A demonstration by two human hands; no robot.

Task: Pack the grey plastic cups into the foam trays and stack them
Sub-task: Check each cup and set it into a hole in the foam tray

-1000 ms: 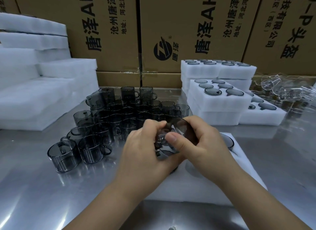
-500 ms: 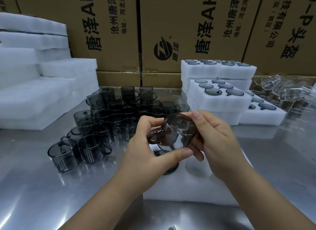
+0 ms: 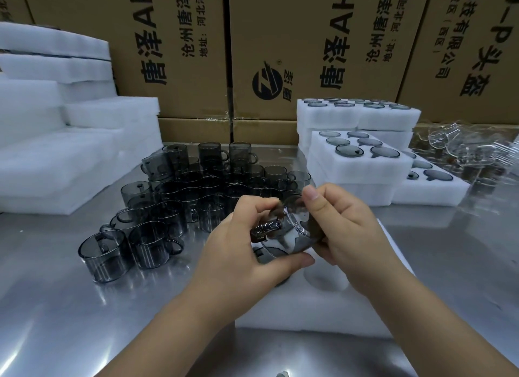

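Head view shows both hands on one tilted grey cup [image 3: 292, 233]: my left hand [image 3: 238, 244] grips its handle side, and my right hand [image 3: 348, 230] curls round its body, just above the foam tray [image 3: 323, 312]. I judge this the seating step. Next, the cup must be turned and pressed into the empty pocket [image 3: 325, 278] beneath my right hand.

Packing workshop (cartons [image 3: 309, 40], foam trays [image 3: 351, 172])

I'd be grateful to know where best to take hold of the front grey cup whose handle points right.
Probably by its handle, fingers coming from the right: the front cup stands upright, its loop juts over bare table, while a neighbouring cup crowds its left and others stand behind. Both the left hand and right hand grip another cup.
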